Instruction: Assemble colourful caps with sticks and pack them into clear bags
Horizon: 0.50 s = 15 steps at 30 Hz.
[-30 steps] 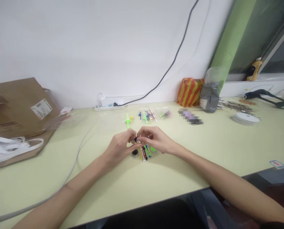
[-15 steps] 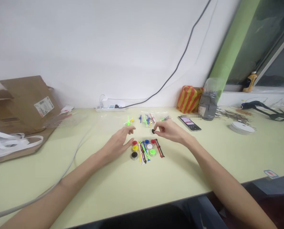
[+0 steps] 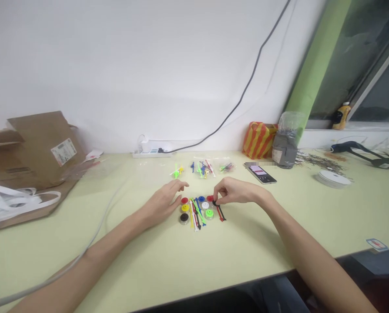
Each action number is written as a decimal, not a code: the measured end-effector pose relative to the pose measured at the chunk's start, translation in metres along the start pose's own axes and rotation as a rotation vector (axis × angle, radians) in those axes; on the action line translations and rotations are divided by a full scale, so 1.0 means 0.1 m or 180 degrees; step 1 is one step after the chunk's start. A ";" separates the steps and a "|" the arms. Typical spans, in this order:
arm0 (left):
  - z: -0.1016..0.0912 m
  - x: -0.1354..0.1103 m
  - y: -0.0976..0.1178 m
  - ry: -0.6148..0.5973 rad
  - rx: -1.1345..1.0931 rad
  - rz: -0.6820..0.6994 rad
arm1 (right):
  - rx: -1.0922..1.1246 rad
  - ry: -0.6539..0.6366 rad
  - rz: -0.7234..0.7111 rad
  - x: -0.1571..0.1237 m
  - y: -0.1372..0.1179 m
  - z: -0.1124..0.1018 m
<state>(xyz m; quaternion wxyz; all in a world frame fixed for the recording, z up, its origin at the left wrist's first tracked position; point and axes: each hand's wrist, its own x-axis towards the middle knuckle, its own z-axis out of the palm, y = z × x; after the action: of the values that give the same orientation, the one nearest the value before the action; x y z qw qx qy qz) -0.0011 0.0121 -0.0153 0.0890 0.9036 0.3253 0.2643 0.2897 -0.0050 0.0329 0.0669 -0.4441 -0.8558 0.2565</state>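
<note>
Your right hand is at the cluster on the table. Its thumb and index finger are closed in a pinch on a small black part. This part sits at 3 o'clock from a white disc, just beside a red disc and above a black strip. Whether the part touches the strip, you cannot tell.

Your left hand is released and grasps nothing. Its fingers are loosely extended, near a second red disc.

Between your hands lie yellow, black, blue and green discs, plus colored strips. At 12 o'clock are three small plastic bags of colored parts. At 2 o'clock is a phone. At 3 o'clock is a white tape roll. At 10 o'clock is a cardboard carton.
</note>
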 end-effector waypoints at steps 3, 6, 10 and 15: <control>0.01 0.00 -0.01 0.0007 0.0006 -0.0057 | -0.0023 -0.0038 -0.0017 0.01 0.00 0.01; 0.02 0.00 0.00 -0.0034 -0.0017 -0.0114 | -0.0036 -0.0042 -0.0036 0.01 0.00 0.02; 0.02 0.00 0.02 -0.0129 -0.0036 -0.0163 | -0.0006 -0.0016 -0.0091 0.02 0.01 0.03; 0.02 0.00 0.01 -0.0200 -0.0054 -0.0160 | -0.0023 0.0020 -0.0141 0.03 0.02 0.04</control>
<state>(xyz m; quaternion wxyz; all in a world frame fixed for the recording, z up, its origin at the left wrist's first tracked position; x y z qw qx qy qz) 0.0002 0.0118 -0.0167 0.1134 0.9022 0.3427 0.2361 0.2882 -0.0029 0.0281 0.0736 -0.4261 -0.8662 0.2505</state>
